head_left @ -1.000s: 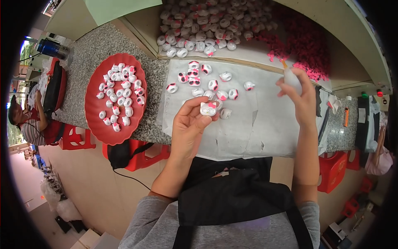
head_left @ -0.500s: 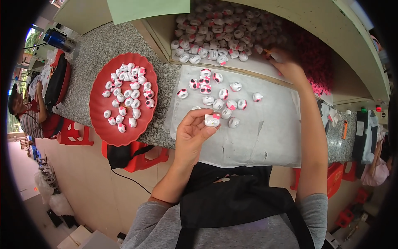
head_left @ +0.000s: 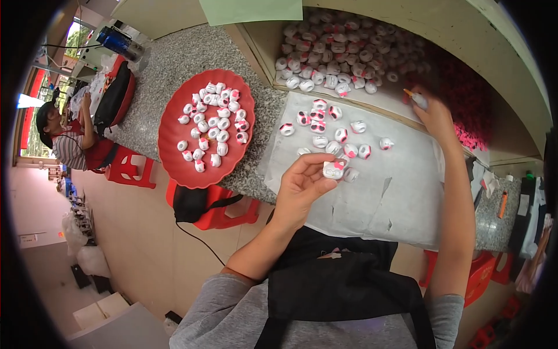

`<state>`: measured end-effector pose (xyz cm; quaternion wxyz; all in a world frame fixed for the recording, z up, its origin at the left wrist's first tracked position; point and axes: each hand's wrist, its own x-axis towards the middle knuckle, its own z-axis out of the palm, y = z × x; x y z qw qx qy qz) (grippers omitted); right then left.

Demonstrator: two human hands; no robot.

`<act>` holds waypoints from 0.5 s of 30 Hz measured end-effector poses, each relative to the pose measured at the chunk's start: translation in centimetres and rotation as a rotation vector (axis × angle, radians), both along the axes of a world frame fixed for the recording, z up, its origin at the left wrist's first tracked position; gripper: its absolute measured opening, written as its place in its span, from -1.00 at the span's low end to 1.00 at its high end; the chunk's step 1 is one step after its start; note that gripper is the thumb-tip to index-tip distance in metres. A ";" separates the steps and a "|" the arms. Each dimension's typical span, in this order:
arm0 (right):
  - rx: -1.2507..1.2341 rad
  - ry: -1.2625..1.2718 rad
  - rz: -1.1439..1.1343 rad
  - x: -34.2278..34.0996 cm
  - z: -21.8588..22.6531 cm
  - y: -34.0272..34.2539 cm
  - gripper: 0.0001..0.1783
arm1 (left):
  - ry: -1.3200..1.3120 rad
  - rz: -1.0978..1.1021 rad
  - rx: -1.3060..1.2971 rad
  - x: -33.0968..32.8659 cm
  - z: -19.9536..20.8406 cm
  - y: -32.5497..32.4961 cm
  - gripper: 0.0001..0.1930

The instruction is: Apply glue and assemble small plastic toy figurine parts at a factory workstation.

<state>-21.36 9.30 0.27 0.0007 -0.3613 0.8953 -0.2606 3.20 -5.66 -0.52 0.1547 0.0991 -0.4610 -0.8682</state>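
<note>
My left hand (head_left: 299,189) pinches a white cat-head bead (head_left: 333,170) with a pink bow, its face turned up, above a white paper sheet (head_left: 360,200). At the right, over the front edge of the shelf compartment, my right hand (head_left: 439,119) is closed around a small white bottle (head_left: 419,102) with an orange tip. Several similar beads (head_left: 340,135) lie loose on the paper, some showing pink and black parts. Just behind the held bead, another bead (head_left: 351,174) is partly covered.
A scalloped red plate (head_left: 171,148) with several beads stands at the left on the speckled counter (head_left: 174,55). White beads (head_left: 337,49) fill the compartment behind the paper, beside a heap of small pink pieces (head_left: 465,107). A co-worker (head_left: 70,136) sits at far left.
The whole view has shifted, so the scene sits farther right. My right hand has drawn back slightly from the compartment, and the bottle shows more plainly. My left hand still holds the bead.
</note>
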 end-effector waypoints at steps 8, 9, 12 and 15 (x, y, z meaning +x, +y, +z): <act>-0.294 -0.112 -0.072 3.3 1.2 0.3 -0.85 | 0.030 -0.052 0.067 -0.4 0.4 0.6 -0.67; -0.313 -0.138 -0.048 4.3 1.1 0.3 -0.88 | 0.027 -0.038 0.029 -0.4 0.2 0.5 -0.66; -0.257 -0.208 0.007 7.1 0.8 1.3 -0.92 | 0.052 -0.070 0.057 -0.2 -0.1 0.5 -0.68; -0.186 -0.289 0.042 8.5 0.6 2.3 -0.91 | 0.036 -0.072 0.018 -0.4 -0.2 0.6 -0.68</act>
